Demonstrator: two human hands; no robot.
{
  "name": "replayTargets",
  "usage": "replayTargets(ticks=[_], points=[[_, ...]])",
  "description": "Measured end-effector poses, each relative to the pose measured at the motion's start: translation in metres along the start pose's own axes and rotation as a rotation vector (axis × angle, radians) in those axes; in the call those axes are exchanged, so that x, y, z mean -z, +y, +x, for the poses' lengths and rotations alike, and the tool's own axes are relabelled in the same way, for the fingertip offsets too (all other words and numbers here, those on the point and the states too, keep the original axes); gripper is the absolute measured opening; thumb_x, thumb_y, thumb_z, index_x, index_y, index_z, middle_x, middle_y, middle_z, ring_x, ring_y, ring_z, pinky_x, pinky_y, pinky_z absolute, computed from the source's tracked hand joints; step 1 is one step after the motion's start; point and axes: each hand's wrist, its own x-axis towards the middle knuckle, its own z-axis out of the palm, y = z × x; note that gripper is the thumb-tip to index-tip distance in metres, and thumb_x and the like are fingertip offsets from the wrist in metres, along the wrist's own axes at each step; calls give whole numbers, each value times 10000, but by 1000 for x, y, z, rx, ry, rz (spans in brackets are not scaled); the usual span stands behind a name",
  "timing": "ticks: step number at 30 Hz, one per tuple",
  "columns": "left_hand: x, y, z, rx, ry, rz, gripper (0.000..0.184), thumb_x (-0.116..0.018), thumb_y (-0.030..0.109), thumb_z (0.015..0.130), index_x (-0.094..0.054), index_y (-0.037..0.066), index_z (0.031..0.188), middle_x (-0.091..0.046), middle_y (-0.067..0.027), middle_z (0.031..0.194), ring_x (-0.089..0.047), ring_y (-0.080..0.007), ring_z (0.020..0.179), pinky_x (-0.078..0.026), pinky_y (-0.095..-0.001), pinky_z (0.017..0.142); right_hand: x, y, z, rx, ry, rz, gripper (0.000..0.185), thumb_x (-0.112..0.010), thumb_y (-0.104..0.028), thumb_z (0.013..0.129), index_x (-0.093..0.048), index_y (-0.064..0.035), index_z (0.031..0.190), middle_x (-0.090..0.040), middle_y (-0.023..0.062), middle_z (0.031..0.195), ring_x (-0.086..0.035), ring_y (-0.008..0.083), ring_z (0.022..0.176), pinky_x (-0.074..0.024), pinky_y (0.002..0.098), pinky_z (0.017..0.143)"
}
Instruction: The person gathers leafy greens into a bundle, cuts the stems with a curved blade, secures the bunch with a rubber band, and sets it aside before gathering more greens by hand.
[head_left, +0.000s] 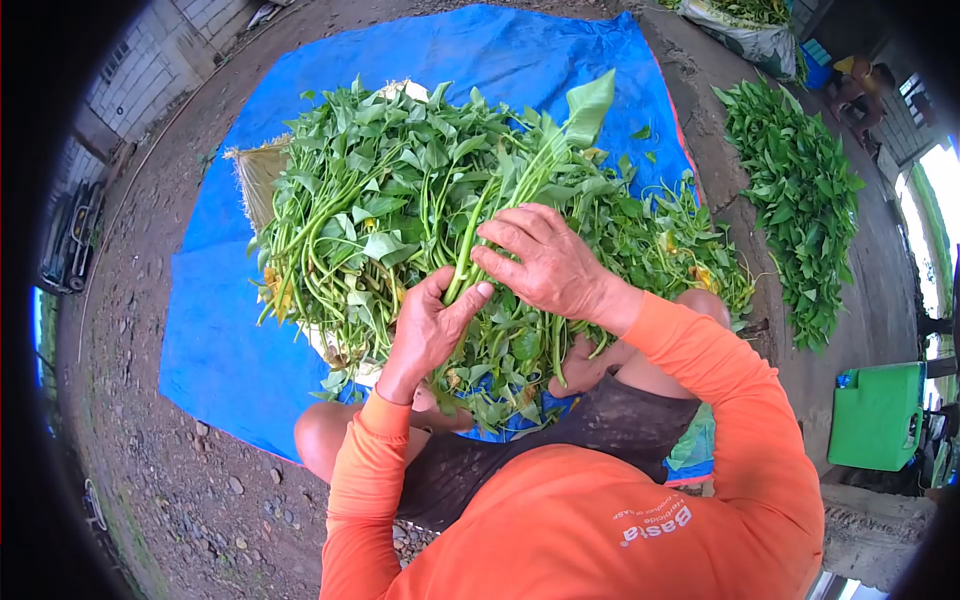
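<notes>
Several stems (467, 243), held over the pile (350, 150)

My left hand (432, 325) closes round their lower ends, probably to steady them. My right hand (548, 263) curls alongside, higher; its thumb is hidden, so I cannot tell whether it grips. My legs (318, 440) partly hide the near edge of the tarp (215, 330).

Greens (410, 200) block ahead; the tarp (215, 330) leaves room leftward.
</notes>
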Motion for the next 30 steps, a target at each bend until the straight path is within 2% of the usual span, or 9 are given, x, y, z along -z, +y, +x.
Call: replayTargets(ticks=[7,12,15,19,21,24,26,27,30], points=[[2,1,-8,40,21,90,366,-804,249,992,-701,10,1249,-646,46,878,-546,-53,783,-486,-247,702,-4,11,-20,-57,-56,29,338,-676,-166,907,-695,-143,1244,-668,64,1283,-633,257,1225,-450,504,1104],[-3,22,-8,47,-144,352,528,-843,209,870,-660,-2,1319,-687,-26,959,-631,-122,858,-553,-307,811,-6,10,-26,-145,-203,195,627,-732,-122,832,-618,-133,1448,-634,76,1125,-630,295,1088,-484,495,1013],[-1,7,-10,-39,-194,344,515,-811,177,840,-657,-16,1292,-691,-50,964,-625,-136,851,-547,-312,819,1,6,-22,-74,-56,156,741,-776,-86,774,-566,-111,1484,-648,94,1137,-634,315,1090,-491,473,989],[4,16,-12,79,-213,184,497,-799,200,853,-663,-23,1275,-676,-44,983,-612,-129,883,-535,-304,824,-12,14,-25,-22,-191,378,443,-769,-126,786,-562,-85,1175,-596,53,959,-639,305,958,-496,470,879],[10,26,-8,125,-184,215,500,-806,209,857,-663,-25,1276,-672,-43,996,-617,-137,901,-534,-303,827,-12,19,-22,-5,-230,237,217,-663,-156,920,-502,-87,1049,-577,65,839,-623,316,793,-503,465,721],[8,16,-4,-165,54,495,648,-876,359,853,-630,-42,1298,-702,-115,970,-658,-195,858,-541,-344,767,-14,43,7,28,-263,170,91,-472,-176,1052,-480,-91,1022,-566,101,742,-615,329,689,-485,469,597],[3,33,0,72,83,508,722,-881,448,860,-593,-47,1299,-695,-119,906,-663,-201,801,-545,-370,704,-7,50,33,68,-310,65,76,-490,-164,1039,-496,-93,1066,-585,113,785,-619,341,725,-490,479,646],[-1,10,6,-9,201,501,616,-851,452,898,-612,-25,1207,-676,-70,856,-634,-157,712,-531,-338,648,-11,51,48,90,-362,-17,101,-476,-191,1055,-529,-106,1055,-602,119,812,-629,344,778,-494,498,694],[5,-18,24,227,204,85,428,-810,377,950,-620,25,1105,-614,-13,798,-584,-105,611,-494,-291,574,-40,55,85,226,-367,-158,111,-532,-228,1001,-570,-124,1013,-626,55,845,-642,276,901,-468,455,821]])
